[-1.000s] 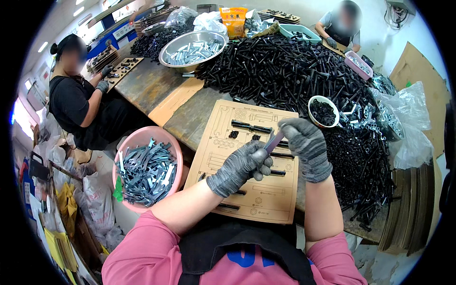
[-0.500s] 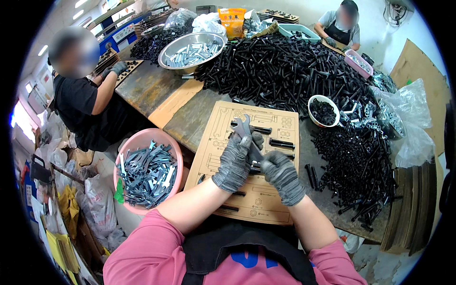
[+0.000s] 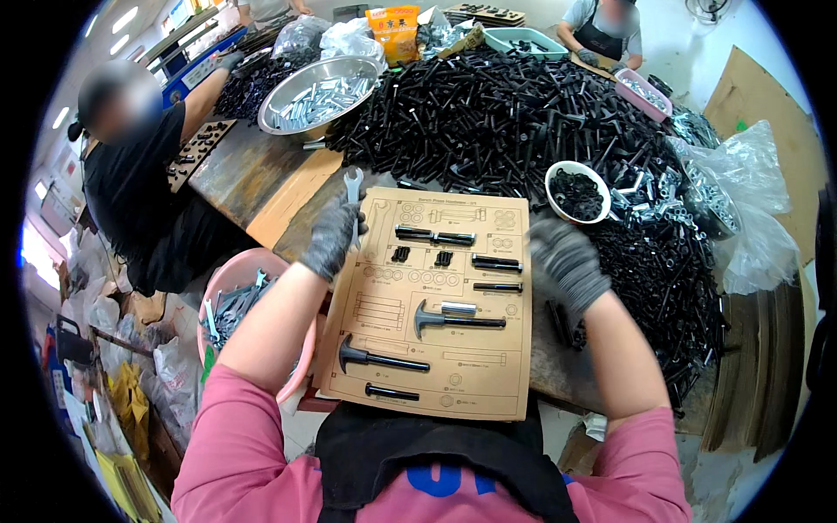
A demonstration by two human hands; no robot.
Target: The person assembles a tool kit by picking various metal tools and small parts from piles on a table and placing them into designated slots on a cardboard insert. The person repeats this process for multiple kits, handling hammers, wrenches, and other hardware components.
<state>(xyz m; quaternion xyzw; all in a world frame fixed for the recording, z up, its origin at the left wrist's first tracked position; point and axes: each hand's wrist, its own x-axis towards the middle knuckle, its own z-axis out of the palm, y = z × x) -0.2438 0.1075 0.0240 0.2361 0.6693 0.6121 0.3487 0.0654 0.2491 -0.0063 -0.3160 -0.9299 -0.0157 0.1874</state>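
Observation:
My left hand (image 3: 333, 234), in a grey glove, is closed around a grey open-end wrench (image 3: 354, 197) at the upper left edge of a printed cardboard sheet (image 3: 410, 318). The jaw of the wrench points up. On the sheet lie several black bolts (image 3: 434, 236), two clusters of small black parts (image 3: 443, 259), a silver cylinder (image 3: 459, 309) and two dark hooked pieces with rod handles (image 3: 384, 358). My right hand (image 3: 568, 261), also gloved, is over the sheet's right edge, below a white bowl of black rings (image 3: 602, 215). Motion smears its fingers.
A large heap of black bolts (image 3: 497, 122) covers the table's far side, with smaller black bolts (image 3: 649, 296) at right. A metal basin (image 3: 272, 122) holds silver tubes. Left, a pink tub (image 3: 301, 370) contains wrenches. Two co-workers (image 3: 131, 183) (image 3: 602, 35) handle other cardboard sheets.
My hands were together over the sheet at the wrench. Now they are apart: the left has moved left with the wrench, the right toward the bowl. The left co-worker's arm has stretched out farther.

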